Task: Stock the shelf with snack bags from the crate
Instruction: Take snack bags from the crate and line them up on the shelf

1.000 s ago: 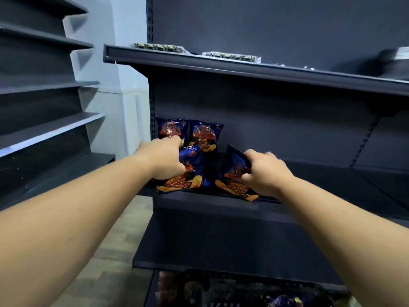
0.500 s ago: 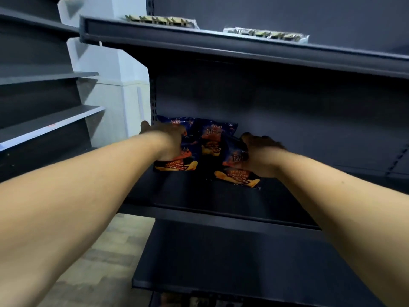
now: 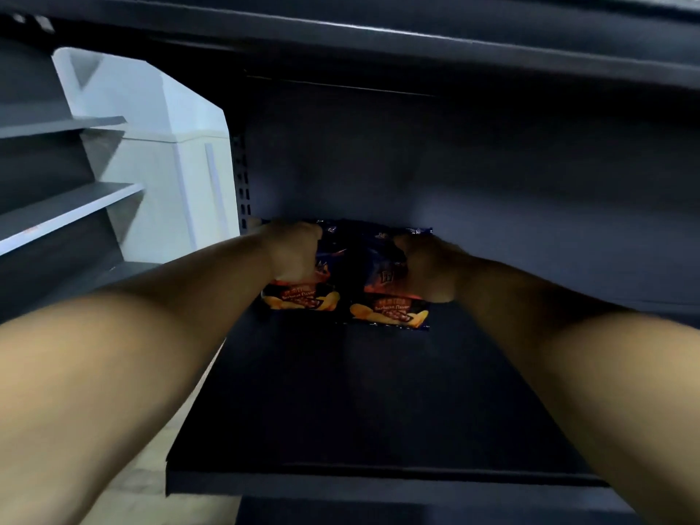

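Both hands grip bags beneath upper shelf.

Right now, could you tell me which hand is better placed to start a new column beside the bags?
Probably the right hand: it holds the right snack bag, next to the bare shelf. The left hand sits by the upright.

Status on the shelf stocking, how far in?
Early. Done: nothing is clearly released yet. In hand: the left hand grips the left snack bag and the right hand grips the right snack bag, both at the back left of the shelf. Left: most of that shelf is bare; the crate is out of view.
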`<state>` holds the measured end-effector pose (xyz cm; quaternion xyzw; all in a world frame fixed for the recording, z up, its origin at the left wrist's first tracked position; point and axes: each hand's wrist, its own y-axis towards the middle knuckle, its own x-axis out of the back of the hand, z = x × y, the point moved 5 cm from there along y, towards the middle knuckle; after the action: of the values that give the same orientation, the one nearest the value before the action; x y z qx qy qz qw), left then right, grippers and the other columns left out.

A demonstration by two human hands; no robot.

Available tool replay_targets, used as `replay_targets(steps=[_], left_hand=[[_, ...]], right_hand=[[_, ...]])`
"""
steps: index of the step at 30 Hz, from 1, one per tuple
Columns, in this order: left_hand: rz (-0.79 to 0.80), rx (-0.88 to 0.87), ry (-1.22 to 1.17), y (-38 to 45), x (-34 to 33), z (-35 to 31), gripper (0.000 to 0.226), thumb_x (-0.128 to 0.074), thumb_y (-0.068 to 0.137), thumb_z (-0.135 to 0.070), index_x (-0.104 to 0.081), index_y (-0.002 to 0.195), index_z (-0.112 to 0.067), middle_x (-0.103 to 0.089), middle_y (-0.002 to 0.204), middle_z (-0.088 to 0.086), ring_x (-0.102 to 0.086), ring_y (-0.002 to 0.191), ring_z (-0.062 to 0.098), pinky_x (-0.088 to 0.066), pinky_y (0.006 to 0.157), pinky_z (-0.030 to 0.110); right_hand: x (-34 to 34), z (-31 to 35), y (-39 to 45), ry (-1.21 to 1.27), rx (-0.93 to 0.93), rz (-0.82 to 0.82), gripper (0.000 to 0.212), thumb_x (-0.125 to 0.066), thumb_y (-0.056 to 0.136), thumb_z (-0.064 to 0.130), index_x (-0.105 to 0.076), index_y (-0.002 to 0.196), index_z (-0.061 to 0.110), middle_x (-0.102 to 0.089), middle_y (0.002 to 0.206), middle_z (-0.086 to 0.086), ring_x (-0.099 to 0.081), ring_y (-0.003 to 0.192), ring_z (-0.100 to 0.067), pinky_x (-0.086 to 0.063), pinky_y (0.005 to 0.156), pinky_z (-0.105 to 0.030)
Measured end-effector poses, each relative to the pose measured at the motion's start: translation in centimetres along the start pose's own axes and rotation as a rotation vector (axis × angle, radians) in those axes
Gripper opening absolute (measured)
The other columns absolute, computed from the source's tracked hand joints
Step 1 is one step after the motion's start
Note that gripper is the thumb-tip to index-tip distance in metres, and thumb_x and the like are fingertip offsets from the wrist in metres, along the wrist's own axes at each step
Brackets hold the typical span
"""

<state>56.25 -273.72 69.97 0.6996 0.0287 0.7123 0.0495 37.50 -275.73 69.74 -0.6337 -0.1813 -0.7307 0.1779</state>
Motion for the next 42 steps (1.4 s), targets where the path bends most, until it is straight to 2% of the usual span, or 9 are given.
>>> replay_targets(steps=[3,7,10,15,18,26,31,38,42], left_hand=[[0.011,-0.013,-0.006,1.1,-0.8,0.6,0.057,-0.066,0.084,-0.047,-0.051,0.131,-0.019,-0.056,0.125,0.008,-0.054,0.109,0.025,-0.043,0.089,0.027],[0.033,0.047,0.059,1.5,-1.4,1.2,0.064,-0.060,0.081,-0.054,-0.041,0.138,-0.032,-0.039,0.138,0.005,-0.033,0.130,0.029,-0.026,0.108,0.045],[0.031,0.039,0.060,1.5,-1.2,1.1,0.061,-0.056,0.084,-0.052,-0.038,0.140,-0.035,-0.035,0.141,0.003,-0.028,0.133,0.029,-0.021,0.109,0.046],[0.066,0.055,-0.006,2.0,-0.9,1.4,0.056,-0.054,0.086,-0.046,-0.044,0.139,-0.028,-0.040,0.141,0.006,-0.032,0.131,0.031,-0.030,0.108,0.046],[0.027,0.064,-0.014,2.1,-1.2,1.4,0.054,-0.055,0.086,-0.047,-0.046,0.137,-0.030,-0.042,0.140,0.004,-0.033,0.131,0.030,-0.027,0.108,0.045],[-0.223,-0.020,-0.061,1.1,-2.4,1.3,0.057,-0.061,0.080,-0.046,-0.045,0.132,-0.029,-0.044,0.132,-0.002,-0.033,0.125,0.023,-0.020,0.103,0.038],[-0.332,-0.049,-0.037,-0.1,-2.1,1.2,0.075,-0.045,0.070,-0.055,-0.040,0.140,-0.027,-0.043,0.137,-0.002,-0.034,0.128,0.024,-0.013,0.112,0.042],[-0.365,-0.056,-0.001,-0.8,-1.9,0.6,0.070,-0.058,0.080,-0.049,-0.038,0.142,-0.026,-0.038,0.138,-0.002,-0.030,0.130,0.025,-0.007,0.115,0.045],[-0.396,-0.056,0.003,-1.4,-1.4,-0.1,0.067,-0.055,0.079,-0.049,-0.041,0.141,-0.025,-0.039,0.136,-0.002,-0.030,0.128,0.025,-0.010,0.113,0.043]], right_hand=[[-0.6,-0.5,1.2,0.015,-0.040,0.026,0.071,-0.059,0.091,0.044,-0.025,0.151,0.024,-0.047,0.142,-0.004,-0.049,0.122,-0.024,-0.041,0.104,-0.042],[-1.2,-1.0,2.3,-0.068,-0.068,-0.009,0.066,-0.059,0.091,0.045,-0.029,0.147,0.027,-0.051,0.137,-0.004,-0.051,0.118,-0.026,-0.041,0.102,-0.044],[-1.6,-1.3,3.1,-0.115,-0.077,-0.041,0.065,-0.058,0.091,0.040,-0.029,0.147,0.027,-0.050,0.138,-0.006,-0.051,0.118,-0.028,-0.043,0.099,-0.042],[-1.6,-1.2,3.7,-0.215,-0.056,-0.067,0.067,-0.059,0.091,0.036,-0.027,0.149,0.030,-0.054,0.134,-0.005,-0.053,0.117,-0.028,-0.042,0.094,-0.038],[-1.7,-1.1,3.8,-0.256,-0.071,-0.081,0.066,-0.061,0.091,0.029,-0.029,0.148,0.030,-0.057,0.130,-0.005,-0.055,0.112,-0.028,-0.043,0.091,-0.037],[-2.7,-0.4,3.1,-0.262,-0.121,-0.129,0.059,-0.050,0.097,0.037,-0.026,0.149,0.024,-0.040,0.146,-0.009,-0.030,0.136,-0.034,-0.021,0.115,-0.050],[-2.2,-0.4,2.4,-0.212,-0.116,-0.181,0.064,-0.054,0.094,0.040,-0.027,0.150,0.024,-0.039,0.146,-0.007,-0.032,0.134,-0.031,-0.021,0.116,-0.050],[-1.9,0.3,1.5,-0.171,-0.115,-0.192,0.067,-0.056,0.093,0.040,-0.025,0.151,0.025,-0.034,0.151,-0.004,-0.028,0.138,-0.030,-0.019,0.116,-0.051],[-1.2,1.0,0.5,-0.137,-0.113,-0.176,0.071,-0.049,0.092,0.055,-0.024,0.151,0.024,-0.031,0.153,-0.004,-0.026,0.140,-0.030,-0.016,0.117,-0.052]])
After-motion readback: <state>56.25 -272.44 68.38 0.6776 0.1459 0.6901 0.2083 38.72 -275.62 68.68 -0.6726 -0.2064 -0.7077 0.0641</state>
